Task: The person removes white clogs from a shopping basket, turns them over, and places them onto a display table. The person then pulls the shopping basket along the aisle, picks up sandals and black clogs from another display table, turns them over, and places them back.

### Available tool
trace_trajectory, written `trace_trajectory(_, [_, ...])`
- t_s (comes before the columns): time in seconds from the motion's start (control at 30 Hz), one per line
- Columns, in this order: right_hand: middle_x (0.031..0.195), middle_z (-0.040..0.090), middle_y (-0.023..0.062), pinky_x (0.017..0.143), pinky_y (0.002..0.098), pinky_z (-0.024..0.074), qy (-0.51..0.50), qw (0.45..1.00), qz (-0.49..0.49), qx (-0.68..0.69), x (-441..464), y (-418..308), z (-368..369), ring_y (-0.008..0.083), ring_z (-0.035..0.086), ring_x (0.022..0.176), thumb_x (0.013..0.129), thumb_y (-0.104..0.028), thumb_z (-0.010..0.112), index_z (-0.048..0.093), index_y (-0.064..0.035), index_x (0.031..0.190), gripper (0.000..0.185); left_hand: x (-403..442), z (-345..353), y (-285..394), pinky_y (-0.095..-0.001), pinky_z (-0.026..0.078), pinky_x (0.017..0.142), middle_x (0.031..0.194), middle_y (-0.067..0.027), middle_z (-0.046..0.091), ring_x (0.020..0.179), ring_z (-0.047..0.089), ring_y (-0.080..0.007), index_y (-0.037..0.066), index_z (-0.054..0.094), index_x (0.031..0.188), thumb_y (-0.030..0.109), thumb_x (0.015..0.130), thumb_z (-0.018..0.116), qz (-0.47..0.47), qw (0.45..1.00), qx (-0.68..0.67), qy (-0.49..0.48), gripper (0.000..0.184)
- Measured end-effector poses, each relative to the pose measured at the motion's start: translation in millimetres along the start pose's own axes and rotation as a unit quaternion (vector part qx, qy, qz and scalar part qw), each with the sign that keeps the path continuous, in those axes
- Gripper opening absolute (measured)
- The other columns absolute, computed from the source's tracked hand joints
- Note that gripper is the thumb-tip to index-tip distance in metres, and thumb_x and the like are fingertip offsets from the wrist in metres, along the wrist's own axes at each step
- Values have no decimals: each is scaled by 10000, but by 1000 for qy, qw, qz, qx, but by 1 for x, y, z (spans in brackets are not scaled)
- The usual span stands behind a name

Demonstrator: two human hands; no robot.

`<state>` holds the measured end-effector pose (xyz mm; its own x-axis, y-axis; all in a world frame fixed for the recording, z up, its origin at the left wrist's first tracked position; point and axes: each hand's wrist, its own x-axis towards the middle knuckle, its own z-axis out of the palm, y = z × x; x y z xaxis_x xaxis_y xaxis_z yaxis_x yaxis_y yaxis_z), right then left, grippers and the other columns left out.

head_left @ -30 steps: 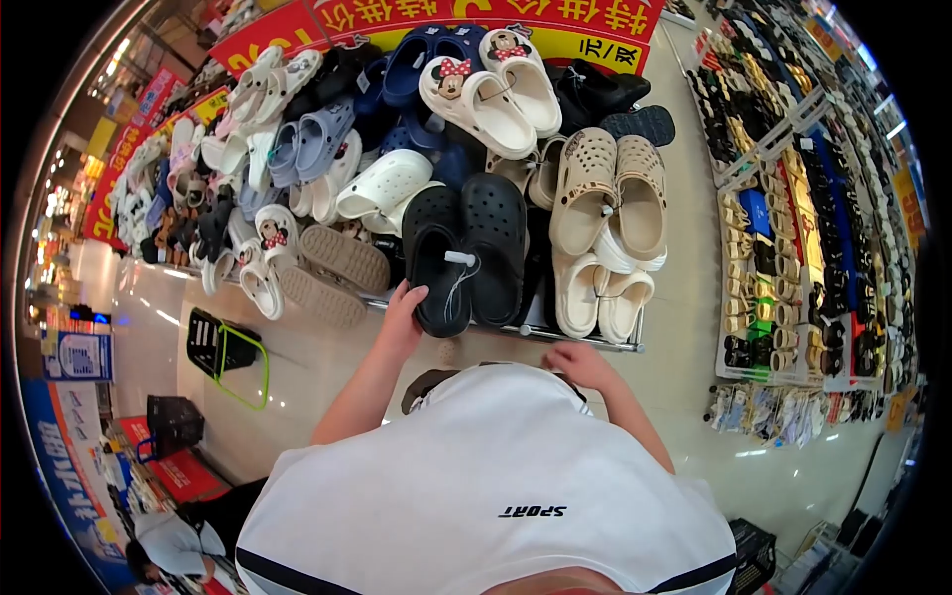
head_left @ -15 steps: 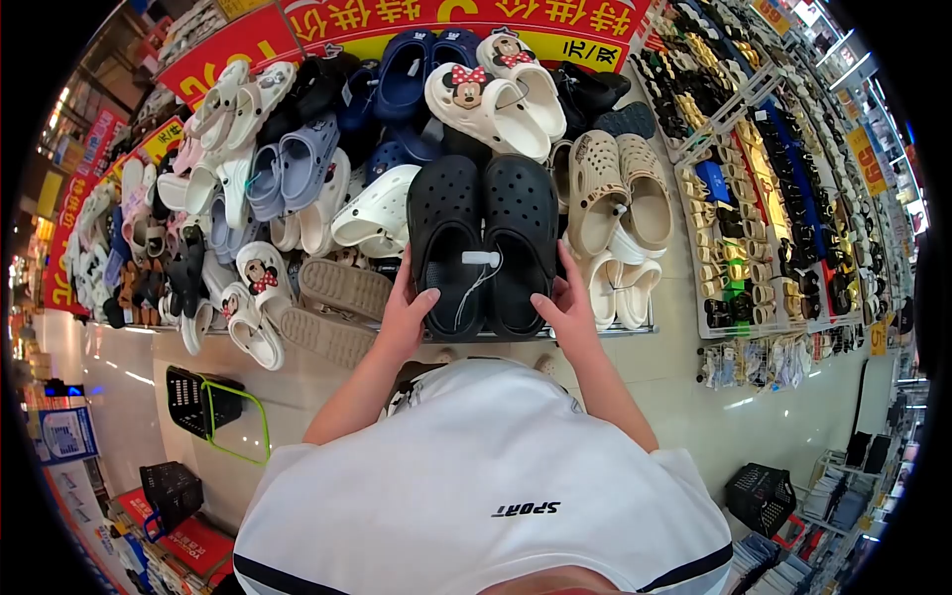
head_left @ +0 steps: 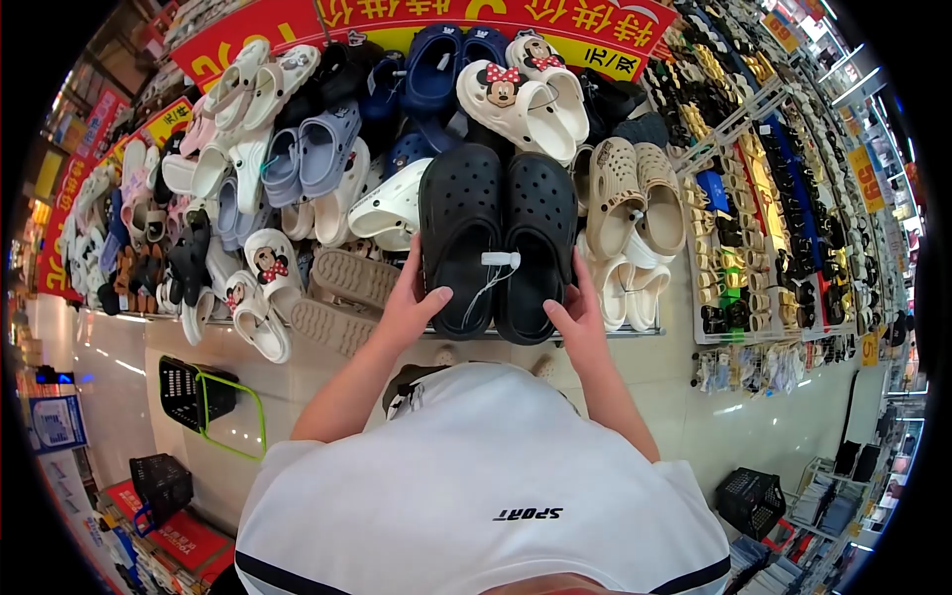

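Observation:
A pair of black clogs with round holes is held up in front of me, toes pointing away. A white tag on a thin loop joins the two shoes. My left hand grips the outer side of the left clog, thumb over its heel edge. On the other side, my right hand holds the right clog the same way. Just beyond lie white clogs with a cartoon mouse charm. Beige clogs sit to the right of my right hand, and a white clog lies left of the black pair.
A heaped display of clogs, with grey-blue ones among them, spreads to the left. Red and yellow price signs stand behind it. A sandal rack is at the right. On the floor at the left stands a black basket with a green handle.
The black clogs, still in both hands, have tilted slightly and shifted a little right in view. The display behind has also shifted with the camera's movement.

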<state>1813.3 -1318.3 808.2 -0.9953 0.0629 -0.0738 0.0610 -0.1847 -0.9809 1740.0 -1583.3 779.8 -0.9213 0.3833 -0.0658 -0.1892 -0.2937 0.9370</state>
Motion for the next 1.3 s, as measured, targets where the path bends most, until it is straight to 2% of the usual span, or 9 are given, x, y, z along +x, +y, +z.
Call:
trace_trajectory(0.27, [1467,459,102,1066,340,422,12,974,95,206,-30,9,-62,205,483,1316,868,23,568,184,-146,1620,861,-13,64,-18,-347,262,1182,1622,-123,259,1454,310,-206,37,15,1619,399,936,710,107,991,45,-63,1039])
trace_trajectory(0.4, [1431,514,51,1117,389,408,48,946,139,289,-47,17,-93,235,488,1342,817,19,517,350,-151,1545,767,-16,108,-18,-323,459,1014,1503,-123,407,1227,526,-191,23,151,1609,172,956,643,60,991,66,-100,831])
trace_trajectory(0.63, [1504,435,52,1151,472,364,5,931,120,345,-51,20,-120,277,428,1393,868,-186,596,332,-181,1545,727,-16,142,-12,-337,483,977,1393,-147,465,1156,553,-210,48,240,1590,61,884,687,182,956,209,-93,836])
trace_trajectory(0.73, [1527,425,56,1165,461,337,-10,939,105,328,-51,1,-102,270,412,1410,875,-214,592,317,-156,1559,739,-29,134,3,-390,419,1074,1498,-132,415,1284,496,-238,78,178,1616,37,885,659,89,986,118,-81,875])
trace_trajectory(0.77, [1536,423,57,1170,457,325,-14,941,100,321,-50,-3,-95,265,407,1417,878,-222,588,312,-144,1564,744,-31,127,7,-358,446,1028,1433,-151,470,1221,523,-225,79,145,1622,10,891,640,93,989,89,-75,885])
trace_trajectory(0.9, [1602,320,81,1171,429,315,-47,979,-4,197,-40,-11,-71,272,378,1445,867,-324,645,165,-133,1623,916,-31,77,7,-366,406,1074,1533,-142,405,1276,522,-235,93,35,1633,-56,879,571,118,989,-20,-86,936])
trace_trajectory(1.03, [1469,451,148,982,369,442,-134,983,-127,-13,-28,-5,-57,258,546,1171,894,-314,654,252,-19,1591,857,-36,18,8,-388,408,1107,1533,-141,414,1320,512,-257,113,95,1626,48,815,557,94,985,-140,-34,935])
trace_trajectory(1.17, [1366,535,188,935,372,469,-173,914,-265,-255,-19,-36,-8,267,569,1081,883,-232,640,392,11,1526,731,-46,-30,13,-444,377,1160,1528,-132,425,1374,470,-295,142,216,1592,112,764,501,89,971,-219,41,875])
trace_trajectory(1.3, [1429,511,225,1035,393,448,-174,858,-316,-367,-12,-39,40,319,570,1222,838,-155,687,424,25,1492,727,-57,-72,17,-424,360,1170,1497,-114,453,1391,452,-291,147,268,1564,90,725,485,79,957,-265,92,869])
